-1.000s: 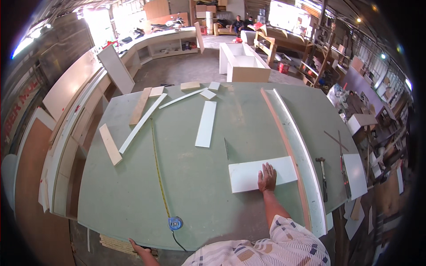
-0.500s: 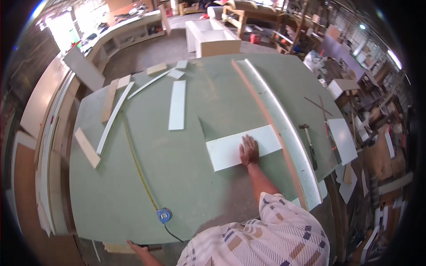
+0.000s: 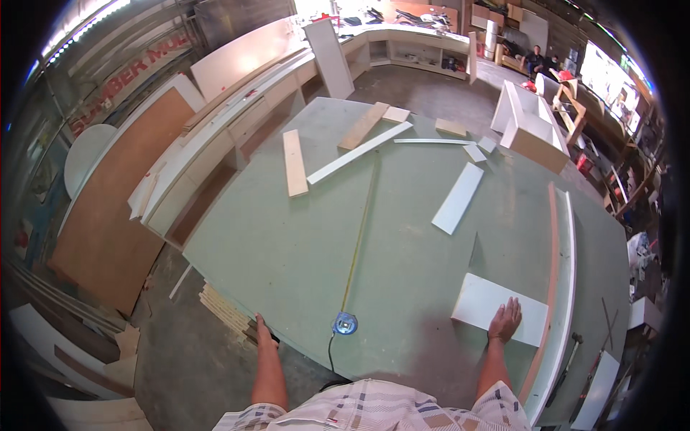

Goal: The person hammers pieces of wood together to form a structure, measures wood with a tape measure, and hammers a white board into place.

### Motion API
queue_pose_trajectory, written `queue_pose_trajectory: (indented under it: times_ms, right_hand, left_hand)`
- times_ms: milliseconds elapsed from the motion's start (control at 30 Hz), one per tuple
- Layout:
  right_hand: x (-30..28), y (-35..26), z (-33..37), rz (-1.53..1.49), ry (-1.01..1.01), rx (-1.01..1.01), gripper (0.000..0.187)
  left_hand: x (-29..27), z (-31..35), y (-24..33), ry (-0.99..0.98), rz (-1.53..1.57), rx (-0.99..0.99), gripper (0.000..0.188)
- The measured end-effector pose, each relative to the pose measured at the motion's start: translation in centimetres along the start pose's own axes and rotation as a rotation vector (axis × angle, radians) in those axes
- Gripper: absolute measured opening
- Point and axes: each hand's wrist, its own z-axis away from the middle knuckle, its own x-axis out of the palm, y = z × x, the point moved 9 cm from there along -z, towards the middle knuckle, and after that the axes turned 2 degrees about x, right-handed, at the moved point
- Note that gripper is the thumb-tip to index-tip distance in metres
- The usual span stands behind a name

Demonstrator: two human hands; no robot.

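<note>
My right hand (image 3: 505, 320) lies flat with fingers stretched out on a white rectangular board (image 3: 476, 299). That board's right end meets a long brown strip (image 3: 552, 269), with a long white strip (image 3: 570, 273) just beyond it. At the table's near left edge is my left hand (image 3: 266, 332), its fingers partly hidden, closed about something dark that I cannot make out. Beside it, below the edge, sits a stack of pale wooden slats (image 3: 224, 310). Between my hands lies a blue tape measure (image 3: 345, 323), its yellow blade (image 3: 361, 237) drawn out across the green tabletop (image 3: 287, 258).
Toward the far side lie a white board (image 3: 458, 197), wooden pieces (image 3: 295, 163) and thin white strips (image 3: 359, 152). A hammer (image 3: 573, 352) rests at the right. Long cabinets (image 3: 237, 136) stand on the left, an open white cabinet (image 3: 532, 129) at the far right.
My view has swung left, so the table sits further right in it and the left-hand cabinets show more. My right hand stays flat on the white board; more of my left forearm shows.
</note>
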Motion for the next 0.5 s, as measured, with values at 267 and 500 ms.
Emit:
queue_pose_trajectory:
  times_ms: [267, 500]
  right_hand:
    - [1.9, -2.5, -1.9, -0.040, -0.006, -0.015, 0.043]
    - [1.0, 0.3, -2.8, 0.029, -0.050, 0.060, 0.046]
  left_hand:
    - [-1.7, -0.8, 1.5, -0.091, 0.062, 0.067, 0.095]
    - [-3.5, 3.2, -3.6, -0.036, 0.176, -0.069, 0.106]
